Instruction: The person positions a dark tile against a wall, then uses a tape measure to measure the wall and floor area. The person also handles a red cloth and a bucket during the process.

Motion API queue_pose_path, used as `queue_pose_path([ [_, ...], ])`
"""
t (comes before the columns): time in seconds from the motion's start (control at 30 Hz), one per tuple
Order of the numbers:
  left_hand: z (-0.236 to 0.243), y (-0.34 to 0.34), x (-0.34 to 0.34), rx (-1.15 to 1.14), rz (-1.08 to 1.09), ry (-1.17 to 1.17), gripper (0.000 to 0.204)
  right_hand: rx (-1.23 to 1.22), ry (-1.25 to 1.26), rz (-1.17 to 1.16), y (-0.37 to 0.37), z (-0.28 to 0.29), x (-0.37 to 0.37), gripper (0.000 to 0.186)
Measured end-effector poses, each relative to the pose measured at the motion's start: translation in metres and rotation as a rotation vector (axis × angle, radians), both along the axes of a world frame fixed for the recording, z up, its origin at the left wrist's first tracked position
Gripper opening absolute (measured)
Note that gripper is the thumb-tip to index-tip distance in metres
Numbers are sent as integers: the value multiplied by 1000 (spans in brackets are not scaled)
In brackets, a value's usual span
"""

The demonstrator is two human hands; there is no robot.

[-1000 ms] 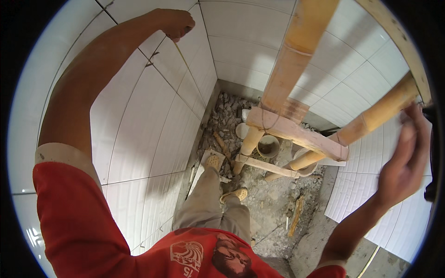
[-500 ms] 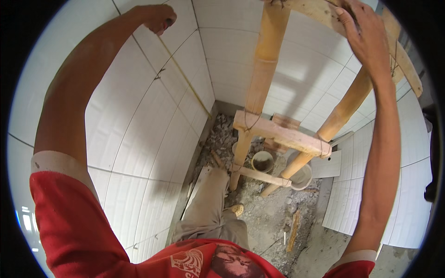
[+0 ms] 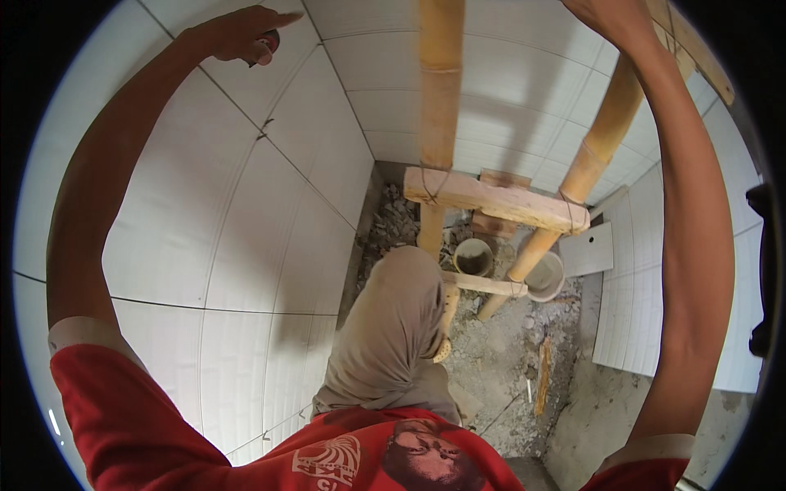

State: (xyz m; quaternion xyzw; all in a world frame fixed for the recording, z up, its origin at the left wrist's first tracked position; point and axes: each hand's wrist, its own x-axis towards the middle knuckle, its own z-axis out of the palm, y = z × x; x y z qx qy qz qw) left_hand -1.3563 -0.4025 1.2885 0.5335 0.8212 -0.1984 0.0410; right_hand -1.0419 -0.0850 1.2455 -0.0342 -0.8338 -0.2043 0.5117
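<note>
My left hand (image 3: 237,34) is raised by the tiled wall at upper left, its index finger stretched out. Its other fingers are closed round a small dark and red tape measure (image 3: 268,38), mostly hidden by the hand. My right hand (image 3: 610,18) is at the top edge, beside the upper part of a bamboo ladder (image 3: 440,106); its fingers are cut off by the frame. The ladder has wooden rungs tied on with wire, including a thick one (image 3: 499,199) and a thinner lower one (image 3: 487,285). My bent knee (image 3: 409,274) is raised close to the ladder.
White tiled walls (image 3: 180,188) stand to the left and ahead. Behind the ladder are two buckets (image 3: 473,258) (image 3: 544,278) and some bricks (image 3: 494,225). Rubble (image 3: 393,214) lies along the wall, and a wood strip (image 3: 544,376) lies on the rough floor. Loose white tiles (image 3: 630,278) lean at right.
The yellow tape blade that ran from my left hand down the wall is gone from view. My left hand has shifted left, its index finger now out. My knee has risen, and the view has shifted.
</note>
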Motion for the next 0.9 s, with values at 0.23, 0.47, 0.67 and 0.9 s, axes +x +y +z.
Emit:
queue_pose_path([
  [0.23,25,-24,21,323,-125,35,71,-216,-60,-131,-15,46,4,49],
  [0.47,-34,-14,14,848,90,-311,50,-378,-214,-219,25,73,-36,59],
  [0.67,-104,64,11,1258,434,-896,55,-314,27,-73,64,37,-49,53],
  [0.9,-26,228,-150,1522,510,-1082,49,-303,-47,-62,120,77,-98,39],
])
